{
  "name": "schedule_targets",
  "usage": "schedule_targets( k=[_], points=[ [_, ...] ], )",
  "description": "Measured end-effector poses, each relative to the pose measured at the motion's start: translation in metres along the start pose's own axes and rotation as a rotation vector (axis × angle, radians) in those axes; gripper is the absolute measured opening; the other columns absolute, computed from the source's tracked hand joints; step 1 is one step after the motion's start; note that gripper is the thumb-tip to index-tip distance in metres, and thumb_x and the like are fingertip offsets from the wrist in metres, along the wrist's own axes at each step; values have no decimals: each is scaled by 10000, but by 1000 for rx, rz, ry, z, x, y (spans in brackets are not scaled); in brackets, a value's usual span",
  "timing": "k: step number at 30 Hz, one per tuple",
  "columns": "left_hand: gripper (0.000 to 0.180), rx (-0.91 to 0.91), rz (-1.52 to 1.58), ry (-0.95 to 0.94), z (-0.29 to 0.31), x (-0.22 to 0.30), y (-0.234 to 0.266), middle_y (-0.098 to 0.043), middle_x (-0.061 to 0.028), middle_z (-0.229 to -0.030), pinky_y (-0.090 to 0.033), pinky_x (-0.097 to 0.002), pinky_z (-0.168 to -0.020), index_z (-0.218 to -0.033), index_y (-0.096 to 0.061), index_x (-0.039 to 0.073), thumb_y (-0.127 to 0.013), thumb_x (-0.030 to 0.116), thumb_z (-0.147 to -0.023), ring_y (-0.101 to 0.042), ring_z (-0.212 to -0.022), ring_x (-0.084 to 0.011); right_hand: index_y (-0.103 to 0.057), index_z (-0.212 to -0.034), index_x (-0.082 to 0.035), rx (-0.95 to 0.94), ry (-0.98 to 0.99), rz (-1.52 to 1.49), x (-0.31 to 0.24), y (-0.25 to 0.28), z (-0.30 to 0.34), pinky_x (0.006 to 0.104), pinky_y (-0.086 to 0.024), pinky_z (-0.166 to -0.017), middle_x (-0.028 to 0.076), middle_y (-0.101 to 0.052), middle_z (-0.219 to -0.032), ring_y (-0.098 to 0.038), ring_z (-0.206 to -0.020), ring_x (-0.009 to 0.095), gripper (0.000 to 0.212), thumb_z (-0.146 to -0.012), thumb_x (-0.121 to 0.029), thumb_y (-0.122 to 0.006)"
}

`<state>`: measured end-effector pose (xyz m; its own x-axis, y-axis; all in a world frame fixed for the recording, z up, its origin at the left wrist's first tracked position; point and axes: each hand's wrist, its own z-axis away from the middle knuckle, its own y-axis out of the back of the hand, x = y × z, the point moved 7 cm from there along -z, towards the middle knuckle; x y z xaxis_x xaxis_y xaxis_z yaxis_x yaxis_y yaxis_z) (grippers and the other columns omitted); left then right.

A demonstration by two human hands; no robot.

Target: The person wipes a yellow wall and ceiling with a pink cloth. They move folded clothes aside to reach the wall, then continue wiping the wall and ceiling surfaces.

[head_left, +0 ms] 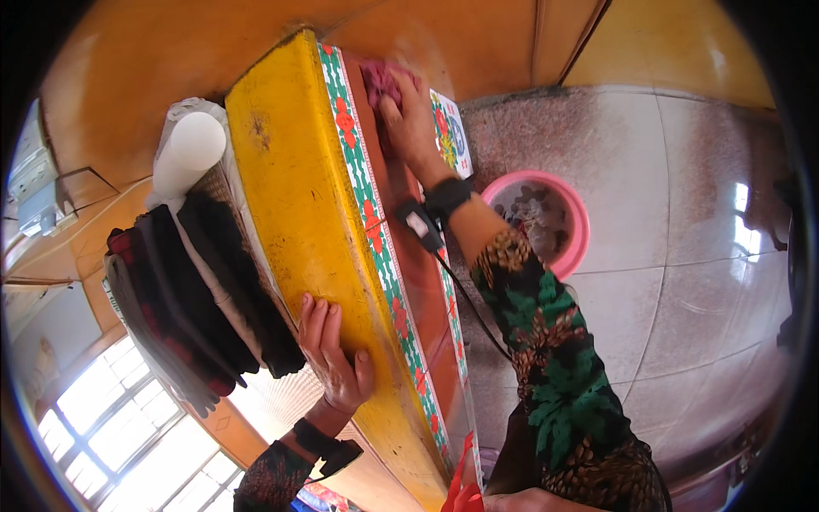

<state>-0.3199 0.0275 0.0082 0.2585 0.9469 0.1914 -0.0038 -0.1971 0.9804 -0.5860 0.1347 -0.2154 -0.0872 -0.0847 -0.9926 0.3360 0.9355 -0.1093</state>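
Note:
My right hand (411, 124) is closed on a bunched pink cloth (381, 84). It presses the cloth to the reddish-brown side panel (401, 247), near the panel's far end. Above that panel runs a yellow wooden ledge (294, 171) with worn, scuffed spots. A strip of red flowers and green leaves (373, 224) lines the ledge's edge. My left hand (334, 354) lies on the yellow ledge with its fingers stretched out, holding nothing. Both wrists wear black straps, and a cable hangs from the right one.
A pink basin (580, 226) with dark, murky contents stands on the tiled floor (631, 328), right of my right forearm. Folded dark clothes (226, 273) and a white cylinder (200, 143) are left of the ledge. Something red (463, 495) shows at the lower edge.

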Motion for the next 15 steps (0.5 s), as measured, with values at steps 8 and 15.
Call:
schedule_targets(
  k=[8,15],
  points=[
    [558,6,-17,6,-4,3,4,-452,-248,-1455,-304,-555,-1176,-1427,-463,-99,-413,291,-1031,-401,-1412,-468,-572,-1376,-83,-181,-83,62,-63,67,147,463,-372,-1145,235,-506,-1373,-481,-1306,425,497,-880,-45,-569],
    [541,1,13,8,-1,-1,3,-460,-242,-1455,-302,-550,-1187,-1432,-471,-83,-436,248,-1005,-402,-1421,-467,-583,-1373,-53,-79,-101,84,8,41,78,453,-387,-1133,230,-520,-1360,-491,-1286,419,471,-903,-57,-565]
  ],
)
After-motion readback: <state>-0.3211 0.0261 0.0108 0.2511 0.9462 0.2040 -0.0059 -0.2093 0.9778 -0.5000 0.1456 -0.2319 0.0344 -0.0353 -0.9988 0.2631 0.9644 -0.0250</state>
